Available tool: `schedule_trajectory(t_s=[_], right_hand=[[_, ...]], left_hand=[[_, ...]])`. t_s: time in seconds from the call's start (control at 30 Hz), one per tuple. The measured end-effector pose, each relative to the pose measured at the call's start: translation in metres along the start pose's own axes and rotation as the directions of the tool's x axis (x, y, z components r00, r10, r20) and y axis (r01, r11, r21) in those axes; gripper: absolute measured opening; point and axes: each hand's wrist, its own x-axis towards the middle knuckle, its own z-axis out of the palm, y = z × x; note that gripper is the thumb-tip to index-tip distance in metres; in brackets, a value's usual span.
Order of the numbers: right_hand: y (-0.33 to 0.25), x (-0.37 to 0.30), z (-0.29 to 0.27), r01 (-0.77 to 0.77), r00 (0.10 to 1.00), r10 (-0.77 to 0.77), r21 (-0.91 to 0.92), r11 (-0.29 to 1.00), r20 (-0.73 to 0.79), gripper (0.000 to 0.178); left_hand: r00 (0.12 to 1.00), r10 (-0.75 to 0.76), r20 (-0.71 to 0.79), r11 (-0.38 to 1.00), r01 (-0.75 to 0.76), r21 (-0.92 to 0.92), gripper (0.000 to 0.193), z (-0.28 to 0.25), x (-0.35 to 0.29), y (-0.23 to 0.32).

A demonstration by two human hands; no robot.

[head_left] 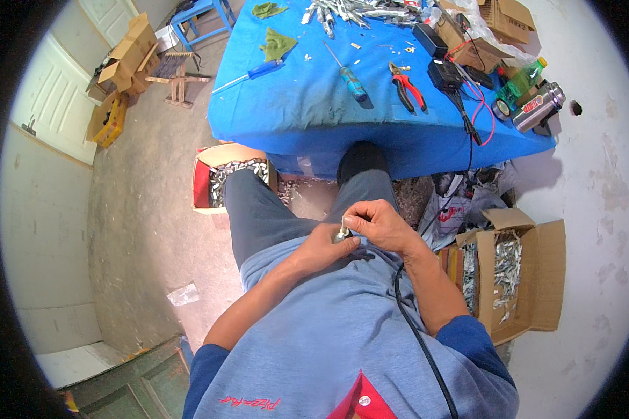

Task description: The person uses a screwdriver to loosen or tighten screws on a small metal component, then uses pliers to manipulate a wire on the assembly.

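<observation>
My left hand [320, 248] is closed around a small part [342, 236], silvery below with a thin whitish piece standing up from it. Fingertips of my right hand [383, 225] pinch the upper end of that whitish piece. Both hands meet just above my lap, and the fingers hide most of the part, so its kind is not plain. Beyond my knees, on a blue cloth-covered table [286, 105], lie a long blue-handled screwdriver [262, 70], a shorter teal-handled screwdriver [353, 84] and red-and-black pliers [408, 89].
Silvery metal parts [342, 12] are piled at the table's far side. A black adapter [444, 74], a green bottle [521, 82] and a steel flask [540, 107] crowd its right. Boxes of small parts flank my legs: a red-sided carton [203, 178] left, an open carton [546, 279] right.
</observation>
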Motion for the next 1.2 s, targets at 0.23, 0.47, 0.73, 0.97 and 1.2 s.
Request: schedule_trajectory(t_s=[0.23,0.47,0.73,0.97,1.2], right_hand=[[0.013,0.004,-0.004,-0.025,1.000,0.025,0.008,1.000,0.005,0.026],[0.011,0.010,-0.031,0.014,0.899,-0.078,-0.150,0.989,-0.430,0.022],[0.002,0.079,-0.155,-0.213,0.529,-0.472,-0.649,0.730,-0.705,0.032],[0.005,0.146,-0.187,-0.423,0.696,-0.442,-0.820,0.385,-0.566,0.063],[-0.007,0.148,-0.234,-0.316,0.761,0.053,-0.298,0.901,-0.646,0.048]], left_hand=[[0.996,0.055,-0.072,0.995,-0.049,0.081,0.030,0.007,0.003,-0.006],[0.977,0.080,-0.196,0.986,-0.050,0.157,0.029,0.007,0.005,-0.022],[0.977,0.023,-0.213,1.000,-0.025,-0.007,0.030,0.009,0.009,-0.023],[0.966,0.014,-0.259,0.998,-0.028,-0.048,0.031,0.007,0.006,-0.022],[0.936,0.060,-0.347,0.998,-0.046,0.049,0.033,0.003,0.007,-0.028]])
